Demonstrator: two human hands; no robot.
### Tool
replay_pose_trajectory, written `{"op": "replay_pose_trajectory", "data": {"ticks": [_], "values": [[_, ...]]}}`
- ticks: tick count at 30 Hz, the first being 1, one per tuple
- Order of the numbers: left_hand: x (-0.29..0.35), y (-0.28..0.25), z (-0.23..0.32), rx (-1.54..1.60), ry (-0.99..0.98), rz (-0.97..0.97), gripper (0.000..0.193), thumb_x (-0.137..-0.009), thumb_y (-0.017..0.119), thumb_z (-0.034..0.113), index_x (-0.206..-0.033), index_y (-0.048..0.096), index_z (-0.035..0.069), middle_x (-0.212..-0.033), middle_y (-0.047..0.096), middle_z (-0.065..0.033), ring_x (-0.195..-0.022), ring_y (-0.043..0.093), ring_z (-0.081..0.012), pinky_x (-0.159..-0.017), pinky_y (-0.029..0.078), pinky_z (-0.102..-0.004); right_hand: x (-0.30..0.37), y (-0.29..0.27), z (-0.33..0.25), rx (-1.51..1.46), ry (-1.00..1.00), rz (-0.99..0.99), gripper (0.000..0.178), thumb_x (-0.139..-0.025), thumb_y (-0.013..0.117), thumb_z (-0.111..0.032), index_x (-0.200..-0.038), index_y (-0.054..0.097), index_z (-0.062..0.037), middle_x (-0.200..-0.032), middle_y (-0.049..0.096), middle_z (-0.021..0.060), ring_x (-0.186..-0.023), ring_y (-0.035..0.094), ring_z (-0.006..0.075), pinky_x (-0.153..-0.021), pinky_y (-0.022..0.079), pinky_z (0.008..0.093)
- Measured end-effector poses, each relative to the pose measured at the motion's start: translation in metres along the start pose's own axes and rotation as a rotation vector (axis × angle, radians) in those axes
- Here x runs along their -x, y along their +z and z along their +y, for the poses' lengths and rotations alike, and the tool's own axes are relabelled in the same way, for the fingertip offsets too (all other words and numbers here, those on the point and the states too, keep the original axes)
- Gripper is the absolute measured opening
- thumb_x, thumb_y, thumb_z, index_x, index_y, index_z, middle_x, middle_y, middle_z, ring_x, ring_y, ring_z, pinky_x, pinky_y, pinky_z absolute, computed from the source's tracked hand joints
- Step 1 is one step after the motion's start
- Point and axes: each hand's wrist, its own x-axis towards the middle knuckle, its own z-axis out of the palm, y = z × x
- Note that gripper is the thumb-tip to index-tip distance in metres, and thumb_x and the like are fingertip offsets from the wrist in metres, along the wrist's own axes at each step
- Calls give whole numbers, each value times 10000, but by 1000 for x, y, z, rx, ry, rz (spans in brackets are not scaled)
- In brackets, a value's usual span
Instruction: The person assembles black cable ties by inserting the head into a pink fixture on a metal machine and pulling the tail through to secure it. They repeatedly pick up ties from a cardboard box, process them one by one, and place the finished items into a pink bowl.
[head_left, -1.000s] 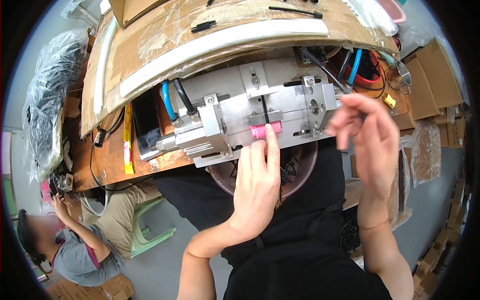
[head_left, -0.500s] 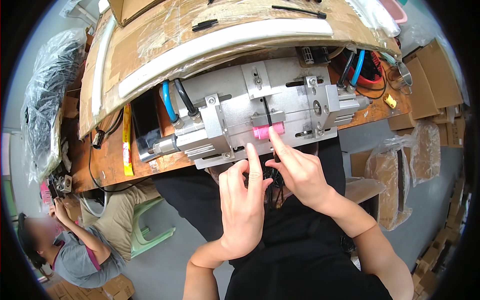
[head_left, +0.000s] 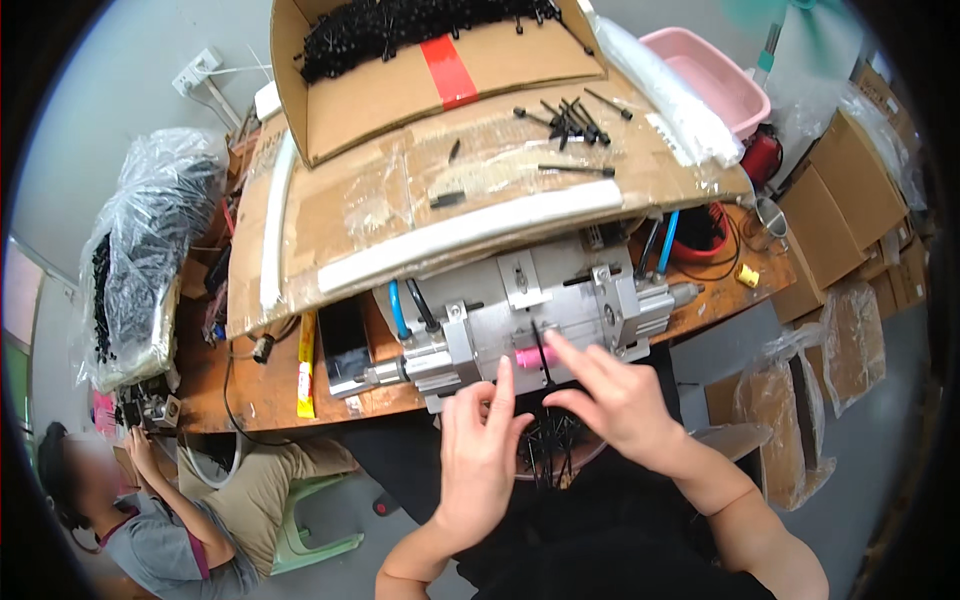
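Left hand [head_left: 480, 455]: palm side turned away, can't tell if anything held. Right hand [head_left: 615, 400]: fingertips cover part of thin black rod [head_left: 543, 355]; grip on it unclear. Pink part [head_left: 528, 357] mostly behind fingers, shape n/a. Metal machine [head_left: 520, 325]: rear hidden under cardboard sheet [head_left: 450, 200]. Bowl of black pieces [head_left: 550, 445]: mostly blocked by both hands, rim only partly seen. Cardboard box [head_left: 420, 70]: top cut off by frame edge; contents too small to ID. Co-worker [head_left: 130, 510] lower left: cropped at rim, face blurred. Both forearms run out the bottom edge.
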Motion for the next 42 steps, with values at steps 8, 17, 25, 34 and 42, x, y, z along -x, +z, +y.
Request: {"op": "replay_pose_trajectory", "data": {"ticks": [8, 17, 25, 34, 42], "values": [[-156, -22, -26, 68, 324, 116, 367, -830, 634, -38, -1176, 647, 84, -907, 545, -123, -836, 557, -259, -771, 467, -333, -111, -56, 98, 110, -46, 499, 342, -850, 637, -47, -1183, 590, 18, -974, 611, 196, -938, 564, 362, -819, 455, 429], [-369, 51, -37, -142, 507, -182, 185, -879, 600, 45, -1049, 672, 47, -968, 612, -180, -910, 613, -330, -791, 486, -394, -330, -74, 199, 714, 237, 223, 166, -881, 602, -175, -941, 689, -47, -877, 707, 154, -825, 686, 353, -694, 540, 447], [-351, 32, -43, -146, 441, -433, 134, -870, 642, 78, -989, 614, 24, -821, 616, -123, -760, 591, -259, -709, 480, -359, -352, -95, 192, 741, 398, 16, 200, -822, 593, -99, -960, 737, -92, -979, 724, 121, -918, 706, 272, -691, 561, 398], [-288, -15, -76, 9, 297, -344, 177, -839, 670, 50, -1000, 607, 10, -791, 618, -90, -702, 560, -175, -674, 472, -320, -221, -79, 161, 684, 198, 68, 130, -851, 548, -97, -922, 520, 8, -762, 651, 210, -763, 642, 399, -664, 486, 508], [-233, -44, -61, -8, 355, 100, 258, -791, 702, 5, -1034, 618, 24, -909, 606, -95, -780, 584, -188, -721, 490, -291, -223, -65, 94, 115, -45, 276, 220, -883, 626, -201, -905, 615, 17, -756, 670, 171, -668, 655, 299, -590, 502, 411]]}}
